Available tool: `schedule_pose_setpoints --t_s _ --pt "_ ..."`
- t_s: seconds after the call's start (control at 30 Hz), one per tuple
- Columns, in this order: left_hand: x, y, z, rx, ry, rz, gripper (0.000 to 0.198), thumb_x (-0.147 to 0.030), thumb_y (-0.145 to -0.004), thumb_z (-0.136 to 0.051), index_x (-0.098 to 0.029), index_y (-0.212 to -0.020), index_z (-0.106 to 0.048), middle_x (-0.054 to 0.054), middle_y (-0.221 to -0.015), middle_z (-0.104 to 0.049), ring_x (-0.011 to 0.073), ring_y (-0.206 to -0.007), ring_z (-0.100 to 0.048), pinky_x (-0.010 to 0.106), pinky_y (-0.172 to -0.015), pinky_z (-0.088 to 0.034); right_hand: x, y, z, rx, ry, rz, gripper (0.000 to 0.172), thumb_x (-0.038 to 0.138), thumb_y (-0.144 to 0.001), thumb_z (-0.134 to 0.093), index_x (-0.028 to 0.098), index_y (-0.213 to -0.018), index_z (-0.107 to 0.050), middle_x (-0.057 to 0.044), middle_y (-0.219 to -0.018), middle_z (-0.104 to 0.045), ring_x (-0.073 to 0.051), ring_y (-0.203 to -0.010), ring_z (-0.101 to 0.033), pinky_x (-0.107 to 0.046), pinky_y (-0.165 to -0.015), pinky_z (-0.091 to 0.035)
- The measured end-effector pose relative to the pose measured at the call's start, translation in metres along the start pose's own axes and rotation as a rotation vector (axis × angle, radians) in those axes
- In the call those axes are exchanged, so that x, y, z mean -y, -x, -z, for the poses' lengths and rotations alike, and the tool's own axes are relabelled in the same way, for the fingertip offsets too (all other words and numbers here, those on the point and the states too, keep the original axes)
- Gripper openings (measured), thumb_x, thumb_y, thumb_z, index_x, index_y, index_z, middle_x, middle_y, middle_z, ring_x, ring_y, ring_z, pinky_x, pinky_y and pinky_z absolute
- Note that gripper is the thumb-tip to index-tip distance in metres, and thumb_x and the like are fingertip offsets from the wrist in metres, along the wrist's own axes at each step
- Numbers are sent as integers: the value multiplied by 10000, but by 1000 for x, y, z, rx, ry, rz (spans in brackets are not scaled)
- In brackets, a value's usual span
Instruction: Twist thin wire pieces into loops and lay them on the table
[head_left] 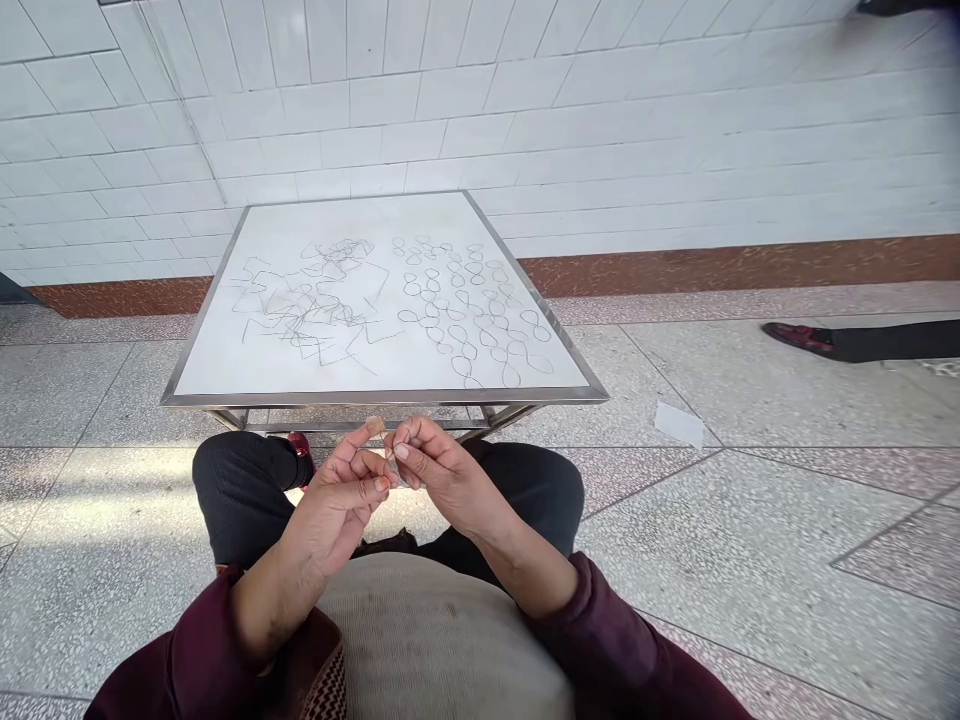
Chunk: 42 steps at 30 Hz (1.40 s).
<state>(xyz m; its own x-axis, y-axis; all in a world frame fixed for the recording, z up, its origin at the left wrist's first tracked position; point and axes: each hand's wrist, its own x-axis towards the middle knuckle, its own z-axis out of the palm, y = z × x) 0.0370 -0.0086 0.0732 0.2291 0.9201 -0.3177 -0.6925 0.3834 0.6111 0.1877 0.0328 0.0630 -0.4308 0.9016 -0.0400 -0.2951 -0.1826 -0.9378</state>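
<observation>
Left hand (341, 500) and right hand (435, 470), fingers curled, both pinching a tiny piece (385, 447); wire shapes (465, 300) lying on table (375, 396).

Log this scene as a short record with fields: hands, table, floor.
left hand: left hand raised in front of the table's near edge, fingertips pinched on a thin piece, too small to identify
right hand: right hand meets the left, pinching the same thin piece
table: table with metal rim, white top
top, left part: tangled zigzag wires
top, right part: looped wires, figure-eight shapes, spread out
floor: paper scrap right of the table; another person's shoe farther right
</observation>
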Motion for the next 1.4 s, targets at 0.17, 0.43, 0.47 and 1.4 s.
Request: schedule_pose_setpoints --t_s 0.17,0.43,0.47,1.4 --pt "4 -2 0 -64 -28 -33 533 -62 -668 -795 -206 -1159 -649 -31 -734 -677 92 -735 -619 217 -741 -423 -2 -2 2 -40 60 -7 258 423 -864 -666 213 -821 -522 47 -667 -495 -96 -547 -361 -247 -529 -317" --pt "4 -6 0 -111 -102 -47 476 -112 -665 -814 -190 -1110 -660 -22 -732 -676 94 -719 -599 217 -726 -421 -5 -2 0 -118 68 -21 288 459 -839 -670 220 -825 -510 58 -650 -441 -97 -536 -338 -254 -533 -308" --pt "4 -6 0 -108 -98 -55 477 -110 -659 -817 -190 -1104 -662 -24 -724 -674 95 -721 -600 221 -742 -425 -5 -2 0 -110 60 -24 283 454 -842 -669 219 -827 -511 62 -639 -435 -96 -532 -336 -254 -533 -304" --pt "-9 6 -1 -117 -225 -67 436 -245 -742 -801 -201 -1151 -655 -2 -860 -669 102 -728 -632 224 -679 -484 6 7 -5 -52 87 -39 292 485 -867 -643 199 -833 -592 38 -693 -534 -97 -592 -451 -257 -584 -384"
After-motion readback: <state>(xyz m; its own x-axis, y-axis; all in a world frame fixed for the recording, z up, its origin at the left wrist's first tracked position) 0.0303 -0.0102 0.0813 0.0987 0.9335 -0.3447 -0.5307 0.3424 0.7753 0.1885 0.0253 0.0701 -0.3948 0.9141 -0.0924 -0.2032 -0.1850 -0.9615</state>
